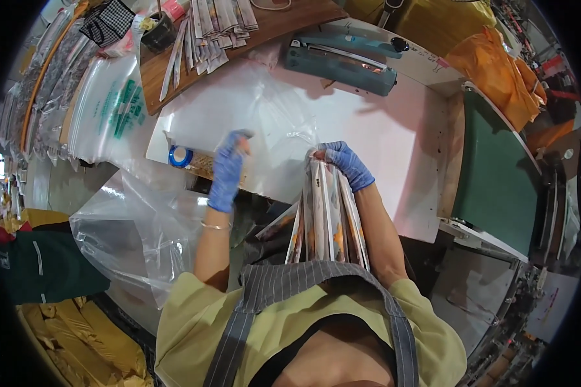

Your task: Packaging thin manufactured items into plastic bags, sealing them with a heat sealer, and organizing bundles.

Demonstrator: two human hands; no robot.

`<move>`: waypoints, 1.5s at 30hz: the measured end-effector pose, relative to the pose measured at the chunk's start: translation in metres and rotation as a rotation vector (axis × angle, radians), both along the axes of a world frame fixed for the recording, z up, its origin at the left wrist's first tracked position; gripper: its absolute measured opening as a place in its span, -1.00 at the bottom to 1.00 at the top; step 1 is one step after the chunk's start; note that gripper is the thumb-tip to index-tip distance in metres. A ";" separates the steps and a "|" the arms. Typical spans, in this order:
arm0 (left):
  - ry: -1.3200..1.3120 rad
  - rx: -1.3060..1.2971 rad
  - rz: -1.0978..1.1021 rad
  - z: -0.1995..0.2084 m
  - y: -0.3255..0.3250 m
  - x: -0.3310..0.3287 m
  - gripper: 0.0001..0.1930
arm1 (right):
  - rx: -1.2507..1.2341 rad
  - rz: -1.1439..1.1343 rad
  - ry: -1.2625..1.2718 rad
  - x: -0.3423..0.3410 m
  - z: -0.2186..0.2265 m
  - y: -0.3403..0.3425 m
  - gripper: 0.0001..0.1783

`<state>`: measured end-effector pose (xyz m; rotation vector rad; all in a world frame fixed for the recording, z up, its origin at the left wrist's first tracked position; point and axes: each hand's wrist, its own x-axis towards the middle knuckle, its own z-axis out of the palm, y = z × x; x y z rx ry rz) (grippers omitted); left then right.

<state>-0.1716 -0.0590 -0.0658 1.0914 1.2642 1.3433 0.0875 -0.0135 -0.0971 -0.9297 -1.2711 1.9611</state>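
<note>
Several long, narrow packets [326, 213] are in your right hand [350, 166], pinched near their upper ends between thumb and fingers, with the lengths fanned out below and the lower ends going out of sight behind the top of your striped apron [310, 278]. That bundle is just in front of you, at the near edge of the white worktop [394, 148]. Your left hand [226, 171] is raised to the left of it, fingers bent (blurry, so can't tell if they're pinching anything); a bracelet [215, 226] sits on that wrist. Both hands wear blue gloves with fingertips bare. Clear plastic film [274, 106] lies between and beyond your hands, one corner reaching up to the right hand. Just left of your left hand, a tape roll with a blue core [181, 156]. Far side of the worktop: a grey-green bag sealer [342, 63], set at a slant. More of the same kind of packets [216, 32] are piled on a brown board [153, 80], far left. Also left, a large clear bag [142, 226] and a stack of bags with green print [113, 106]; right, a dark green panel [500, 174].
</note>
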 end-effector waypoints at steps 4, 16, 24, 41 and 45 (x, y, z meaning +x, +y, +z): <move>0.553 0.270 -0.233 -0.025 -0.014 0.035 -0.72 | 0.029 0.021 -0.059 0.003 0.029 -0.013 -0.77; 1.636 0.239 -0.523 0.061 -0.038 0.079 -0.38 | 0.180 0.215 0.184 -0.032 0.006 0.008 -0.30; -0.506 -0.336 0.137 -0.120 -0.034 0.048 -0.70 | 0.270 -0.108 0.246 -0.071 0.057 -0.010 0.19; -0.841 -0.505 -0.539 -0.097 0.022 0.173 -0.66 | -0.214 -0.692 0.586 0.047 0.021 -0.023 -0.54; -0.747 -0.661 -0.410 -0.132 -0.066 0.126 -0.69 | -0.195 -0.797 0.123 0.024 -0.002 -0.106 -0.45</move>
